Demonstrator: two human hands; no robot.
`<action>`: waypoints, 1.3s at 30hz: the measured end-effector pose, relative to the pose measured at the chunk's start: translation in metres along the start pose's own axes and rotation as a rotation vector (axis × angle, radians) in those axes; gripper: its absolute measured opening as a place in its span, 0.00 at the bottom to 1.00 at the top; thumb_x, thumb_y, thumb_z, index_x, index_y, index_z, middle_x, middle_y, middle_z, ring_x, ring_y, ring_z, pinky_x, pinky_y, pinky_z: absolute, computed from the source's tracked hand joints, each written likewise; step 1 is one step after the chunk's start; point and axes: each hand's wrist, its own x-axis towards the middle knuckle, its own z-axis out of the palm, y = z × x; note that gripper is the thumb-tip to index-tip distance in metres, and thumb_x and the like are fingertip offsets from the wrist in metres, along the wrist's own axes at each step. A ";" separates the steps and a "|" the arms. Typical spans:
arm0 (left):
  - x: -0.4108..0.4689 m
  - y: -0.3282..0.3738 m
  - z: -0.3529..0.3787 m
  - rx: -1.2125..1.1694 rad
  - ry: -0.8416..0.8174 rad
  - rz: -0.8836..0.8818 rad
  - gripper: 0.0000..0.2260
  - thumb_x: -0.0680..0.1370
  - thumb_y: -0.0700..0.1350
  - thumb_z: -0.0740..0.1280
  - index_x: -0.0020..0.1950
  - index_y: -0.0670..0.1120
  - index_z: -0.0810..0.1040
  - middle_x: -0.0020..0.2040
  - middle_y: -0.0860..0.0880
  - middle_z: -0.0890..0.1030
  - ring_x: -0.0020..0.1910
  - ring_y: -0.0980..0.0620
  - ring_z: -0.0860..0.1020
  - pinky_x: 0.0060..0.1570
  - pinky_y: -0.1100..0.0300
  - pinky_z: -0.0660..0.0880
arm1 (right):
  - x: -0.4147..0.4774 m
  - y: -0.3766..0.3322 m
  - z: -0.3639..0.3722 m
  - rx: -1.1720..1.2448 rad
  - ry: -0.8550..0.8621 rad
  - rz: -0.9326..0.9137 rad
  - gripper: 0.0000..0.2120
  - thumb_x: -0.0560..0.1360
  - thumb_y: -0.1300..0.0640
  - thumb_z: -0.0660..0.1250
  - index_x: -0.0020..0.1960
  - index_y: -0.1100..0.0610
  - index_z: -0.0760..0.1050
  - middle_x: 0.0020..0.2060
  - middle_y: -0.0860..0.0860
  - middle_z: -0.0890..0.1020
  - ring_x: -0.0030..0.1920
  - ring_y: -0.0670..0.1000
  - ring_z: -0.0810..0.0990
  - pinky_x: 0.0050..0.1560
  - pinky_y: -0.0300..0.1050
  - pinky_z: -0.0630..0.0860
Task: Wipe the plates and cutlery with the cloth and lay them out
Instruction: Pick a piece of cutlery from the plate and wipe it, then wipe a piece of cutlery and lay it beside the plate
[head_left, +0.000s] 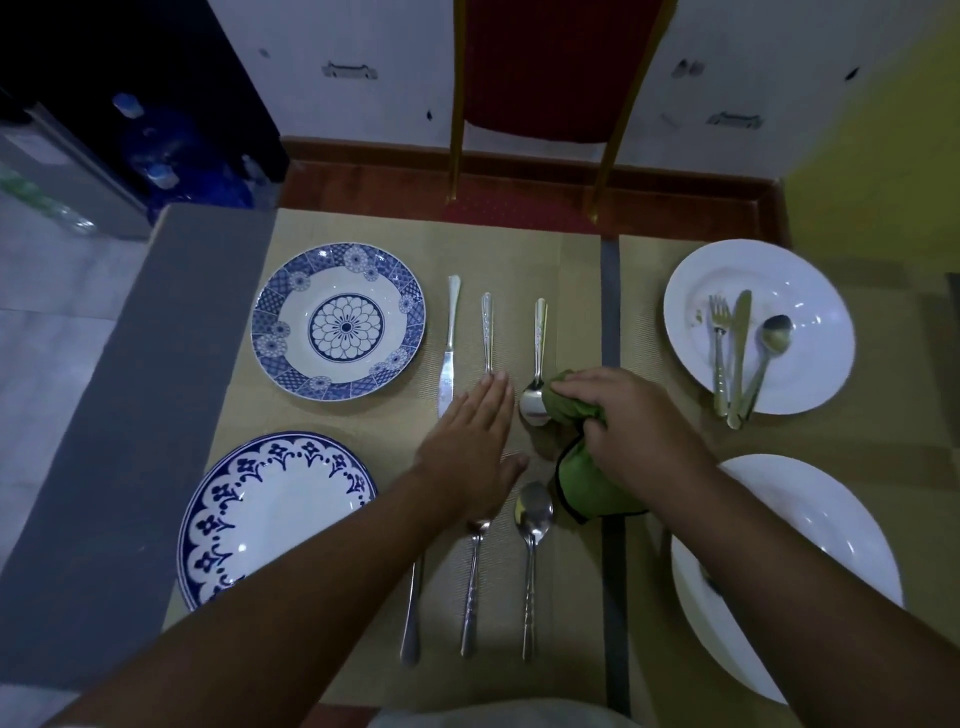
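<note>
My right hand (631, 421) grips a bunched green cloth (587, 478), its tip touching the bowl of a spoon (536, 364) lying on the beige mat. My left hand (475, 441) lies flat and open on the mat, fingers covering the lower end of a fork (487, 332). A knife (449, 343) lies left of the fork. Nearer me lie a second knife (413, 613), a fork (474, 582) and a spoon (531, 545). Two blue-patterned plates (337, 322) (270, 514) sit at the left.
At the far right, a white plate (810, 280) with food specks holds a fork, knife and spoon (737, 353). Another white plate (831, 519) lies under my right forearm. A red chair (545, 78) stands beyond the table's far edge. Grey table edge (130, 415) at the left.
</note>
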 end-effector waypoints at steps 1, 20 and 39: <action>-0.001 -0.002 -0.001 0.003 0.008 0.021 0.37 0.83 0.63 0.48 0.82 0.42 0.39 0.82 0.44 0.38 0.81 0.47 0.36 0.80 0.49 0.42 | -0.001 0.000 0.000 0.000 0.004 0.004 0.26 0.67 0.72 0.64 0.60 0.53 0.78 0.58 0.50 0.79 0.55 0.44 0.73 0.57 0.32 0.62; -0.039 0.095 -0.044 -0.350 0.261 0.157 0.32 0.83 0.58 0.51 0.83 0.46 0.46 0.83 0.50 0.44 0.82 0.54 0.39 0.78 0.58 0.36 | -0.067 0.017 -0.064 -0.015 0.172 0.039 0.27 0.64 0.74 0.65 0.59 0.54 0.79 0.57 0.51 0.80 0.56 0.44 0.73 0.60 0.26 0.60; -0.065 0.308 0.048 -0.289 0.222 -0.095 0.30 0.84 0.56 0.51 0.83 0.46 0.48 0.84 0.48 0.48 0.82 0.53 0.43 0.75 0.61 0.33 | -0.220 0.179 -0.133 0.008 0.004 -0.010 0.27 0.64 0.74 0.64 0.58 0.53 0.80 0.57 0.48 0.79 0.56 0.42 0.73 0.58 0.31 0.62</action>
